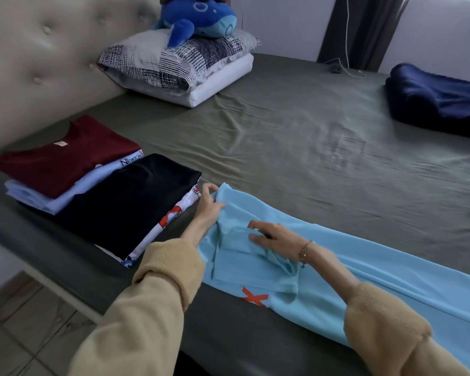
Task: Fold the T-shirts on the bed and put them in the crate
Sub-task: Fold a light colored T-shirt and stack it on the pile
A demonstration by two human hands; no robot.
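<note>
A light blue T-shirt (364,267) with an orange mark lies stretched along the near edge of the bed (296,147), folded lengthwise into a long strip. My left hand (208,206) pinches its far left corner by the collar end. My right hand (272,234) rests on the folded sleeve with fingers spread flat. To the left sit folded T-shirts: a black one (130,202) on a white printed one (174,215), and a maroon one (63,158) on a pale blue one (65,196). No crate is in view.
A tufted headboard (38,63) runs along the left. Stacked pillows (179,66) carry a blue plush whale (198,20). A dark blue blanket (434,101) lies at the far right, with a white cable (347,69) behind it. Tiled floor (17,335) shows at lower left.
</note>
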